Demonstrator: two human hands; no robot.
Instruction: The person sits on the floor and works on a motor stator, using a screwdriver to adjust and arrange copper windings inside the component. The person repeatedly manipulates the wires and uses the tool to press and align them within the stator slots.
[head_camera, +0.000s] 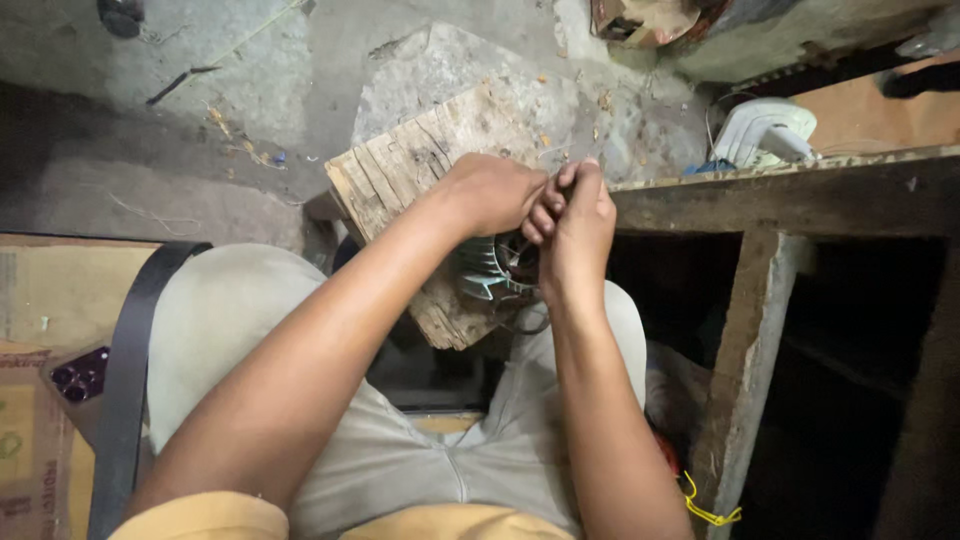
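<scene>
My left hand (490, 192) and my right hand (578, 225) meet over a small finned metal motor part (487, 268) that rests on a rough wooden block (420, 160). The fingers of both hands pinch together at thin wire or a small piece above the part; what they grip is too small to make out. A loop of thin wire (525, 322) hangs below the metal part. The block sits on the concrete floor between my knees.
A dark wooden bench frame (780, 195) with a leg (740, 370) stands on the right, with a white plastic object (765, 130) on it. Cardboard (50, 300) and a black strap (125, 380) lie on the left. A yellow tie (705, 505) hangs by the leg.
</scene>
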